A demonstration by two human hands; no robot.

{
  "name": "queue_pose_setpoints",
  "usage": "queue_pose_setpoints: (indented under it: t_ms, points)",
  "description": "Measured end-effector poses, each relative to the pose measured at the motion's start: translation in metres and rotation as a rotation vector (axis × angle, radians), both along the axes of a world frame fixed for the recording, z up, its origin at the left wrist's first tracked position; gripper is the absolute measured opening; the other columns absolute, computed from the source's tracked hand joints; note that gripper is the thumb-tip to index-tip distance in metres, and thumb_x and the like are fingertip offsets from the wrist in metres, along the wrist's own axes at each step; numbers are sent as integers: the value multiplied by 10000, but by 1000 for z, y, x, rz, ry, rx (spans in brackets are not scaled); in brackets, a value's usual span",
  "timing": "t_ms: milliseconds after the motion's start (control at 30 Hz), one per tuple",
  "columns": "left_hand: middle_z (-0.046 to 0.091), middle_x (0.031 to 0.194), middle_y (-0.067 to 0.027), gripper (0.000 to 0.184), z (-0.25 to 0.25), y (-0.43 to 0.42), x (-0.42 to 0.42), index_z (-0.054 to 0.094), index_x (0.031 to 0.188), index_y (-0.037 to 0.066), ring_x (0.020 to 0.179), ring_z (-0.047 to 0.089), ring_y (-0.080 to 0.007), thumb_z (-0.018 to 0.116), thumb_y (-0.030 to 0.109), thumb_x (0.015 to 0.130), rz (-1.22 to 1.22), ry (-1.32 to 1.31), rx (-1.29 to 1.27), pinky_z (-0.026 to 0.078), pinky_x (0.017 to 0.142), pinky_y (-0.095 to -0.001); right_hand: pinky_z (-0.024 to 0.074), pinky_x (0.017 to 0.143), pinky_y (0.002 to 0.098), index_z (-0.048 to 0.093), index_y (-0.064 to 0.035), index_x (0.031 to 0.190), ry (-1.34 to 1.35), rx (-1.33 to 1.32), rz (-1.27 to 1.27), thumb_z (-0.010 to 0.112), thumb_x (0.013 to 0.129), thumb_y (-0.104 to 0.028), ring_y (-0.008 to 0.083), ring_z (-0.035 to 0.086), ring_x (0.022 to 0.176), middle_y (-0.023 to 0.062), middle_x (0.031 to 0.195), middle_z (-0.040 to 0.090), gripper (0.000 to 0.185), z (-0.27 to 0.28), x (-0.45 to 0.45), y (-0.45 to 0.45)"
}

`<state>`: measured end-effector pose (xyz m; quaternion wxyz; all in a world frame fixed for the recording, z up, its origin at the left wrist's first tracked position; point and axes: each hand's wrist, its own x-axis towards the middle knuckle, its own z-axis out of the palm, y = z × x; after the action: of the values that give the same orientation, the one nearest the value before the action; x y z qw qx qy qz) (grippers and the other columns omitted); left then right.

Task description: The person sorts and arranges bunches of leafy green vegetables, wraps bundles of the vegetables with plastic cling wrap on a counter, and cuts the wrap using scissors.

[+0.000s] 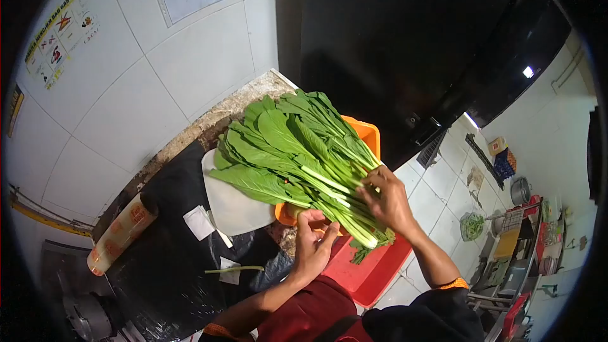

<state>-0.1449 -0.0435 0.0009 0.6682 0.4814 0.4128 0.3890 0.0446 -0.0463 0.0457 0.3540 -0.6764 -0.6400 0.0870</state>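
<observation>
A large heap of leafy green mustard stalks [278,136] lies across an orange bin [367,133], leaves to the far left and pale stems toward me. My right hand [387,201] bends over the stems on the right, fingers closed on some of them. Just below the near stems is my left hand [311,248], palm up, its curled fingers and thumb apart with no stalk visible between them. A red basin [380,272] sits in front of me, with small leafy scraps [364,253] at its upper edge.
Left of the greens, a white cutting board [237,206] rests on a table covered in black plastic [177,247]. A loose stem [234,270] and a patterned roll [120,234] lie there too. A black cabinet [392,38] stands behind; a dish rack [513,247] is at right.
</observation>
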Motion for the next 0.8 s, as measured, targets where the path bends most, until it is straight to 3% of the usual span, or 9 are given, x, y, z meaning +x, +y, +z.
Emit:
queue_pose_setpoints:
  t_ms: [33, 133, 167, 267, 467, 567, 633, 733, 800]
  points:
    - [513, 1038, -74, 252, 0, 3, 0, 494, 1086, 34, 926, 536, -163, 601, 46, 859, -5, -1, -9, 445, 797, -289, 483, 641, 341, 659, 0, 951, 112, -58, 19, 689, 776, -47, 255, 610, 711, 146, 822, 606, 183, -2, 9, 2]
    - [539, 1059, -124, 275, 5, 32, 7, 590, 1080, 23, 917, 521, -266, 603, 24, 805, -92, 410, 975, 420, 765, -355, 477, 671, 294, 596, -16, 1127, 315, -155, 28, 718, 782, -86, 162, 592, 733, 112, 849, 620, 373, 4, 23, 6]
    - [545, 1106, -115, 313, 17, 42, 10, 594, 1125, 38, 962, 499, -275, 605, 55, 813, -122, 701, 1185, 381, 807, -394, 483, 692, 290, 598, -17, 1121, 411, -189, 62, 731, 773, -95, 154, 581, 752, 91, 882, 610, 381, 0, 28, 4]
    - [564, 1057, -104, 263, 15, 65, 21, 627, 1074, 43, 987, 488, -261, 623, 119, 822, -184, 849, 1274, 351, 840, -398, 493, 723, 295, 595, -20, 1119, 466, -187, 98, 741, 762, -101, 169, 596, 816, 96, 957, 605, 394, 1, 37, -9]
    - [578, 943, -85, 146, 27, 83, 25, 662, 876, 42, 930, 493, -251, 670, 161, 791, -381, 878, 1307, 354, 816, -382, 497, 787, 320, 593, -34, 1099, -215, -205, 88, 715, 770, -110, 256, 601, 888, 127, 983, 582, 359, 11, 34, -37]
    - [577, 934, -88, 148, 21, 81, 28, 660, 863, 40, 925, 495, -249, 677, 166, 787, -303, 898, 1373, 363, 804, -375, 515, 714, 357, 567, -20, 1146, 59, -245, -1, 640, 826, -95, 308, 602, 860, 157, 938, 554, 336, 18, 28, -39]
    - [581, 946, -86, 144, 22, 77, 25, 664, 881, 35, 925, 499, -246, 670, 144, 786, -260, 869, 1313, 370, 803, -373, 518, 686, 358, 560, -16, 1159, 69, -189, -33, 603, 851, -75, 271, 616, 845, 131, 889, 540, 316, 18, 28, -38]
    - [590, 976, -83, 162, 12, 72, 23, 670, 929, 27, 930, 507, -242, 647, 96, 784, -223, 814, 1320, 385, 806, -372, 518, 702, 343, 554, -17, 1172, 543, -224, -35, 597, 852, -30, 211, 617, 831, 98, 899, 553, 323, 22, 24, -34]
    - [600, 1022, -85, 241, -2, 71, 25, 672, 998, 21, 948, 517, -244, 596, 34, 769, -253, 822, 1374, 403, 817, -364, 521, 717, 340, 552, -20, 1166, 438, -111, 24, 609, 839, -17, 222, 624, 831, 112, 924, 568, 333, 6, 33, -26]
